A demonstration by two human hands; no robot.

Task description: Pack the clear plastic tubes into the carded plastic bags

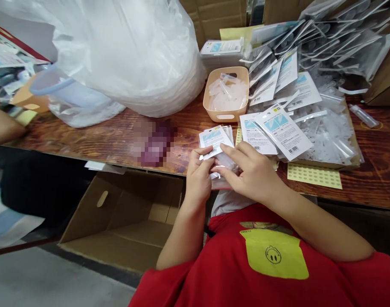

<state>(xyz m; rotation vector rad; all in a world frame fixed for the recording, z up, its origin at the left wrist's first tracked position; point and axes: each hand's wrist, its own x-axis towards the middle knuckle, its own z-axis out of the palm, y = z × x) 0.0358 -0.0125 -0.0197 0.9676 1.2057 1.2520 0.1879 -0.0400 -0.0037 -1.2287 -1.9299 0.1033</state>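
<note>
Near the table's front edge, my left hand (pixel 199 172) and my right hand (pixel 249 168) hold a clear plastic packet (pixel 225 161) between them. A white printed card (pixel 212 138) with blue pictures shows at the packet's upper end. My left fingers and thumb pinch its left side, while my right fingers and thumb close on its right side. Exactly what lies inside the packet is hard to make out under my fingers. Just right of my right hand, several carded packets (pixel 283 130) lie overlapping. Beyond my hands stands a peach basket (pixel 227 116) of small translucent plastic pieces (pixel 228 91).
A large white plastic bag (pixel 127 55) fills the back left. Clear packets (pixel 339 42) pile up at the back right. A yellow sticker sheet (pixel 315 175) lies at the front edge. Below the table is an open cardboard box (pixel 124 217). Another person's arm (pixel 3 125) shows at far left.
</note>
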